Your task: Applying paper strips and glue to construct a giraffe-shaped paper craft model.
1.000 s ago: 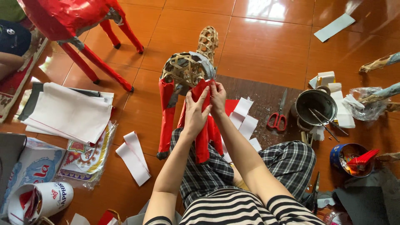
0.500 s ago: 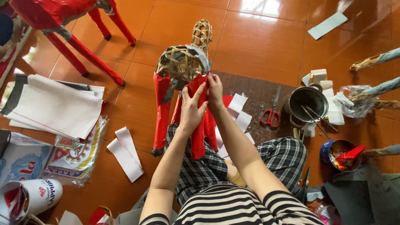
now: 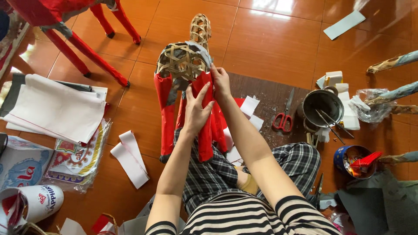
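Frame: woven bamboo animal frame (image 3: 183, 61), upright on the floor (image 3: 270, 39) between my knees, neck lattice bare, legs wrapped in red paper (image 3: 209, 126).
Left hand: my left hand (image 3: 196, 111) lies flat on the red paper of the near leg, fingers spread, pressing rather than gripping; grip apart.
Right hand: my right hand (image 3: 220, 82) sits at the top of the same red strip, just under the bamboo body; fingertips look pinched on the paper edge, though the view is too tight for me to be sure.
Far leg: second red-wrapped leg (image 3: 165, 113) left of my hands, untouched.
Right side: red-handled scissors (image 3: 284, 117) on a dark mat (image 3: 265, 93), metal pot (image 3: 322, 108) with sticks in it just beside, blue tin (image 3: 355, 159) nearer me.
Left side: white paper strips (image 3: 129, 157) on the floor, stack of white sheets (image 3: 54, 109) further left, well apart from the frame.
Top left: red-covered figure legs (image 3: 87, 48).
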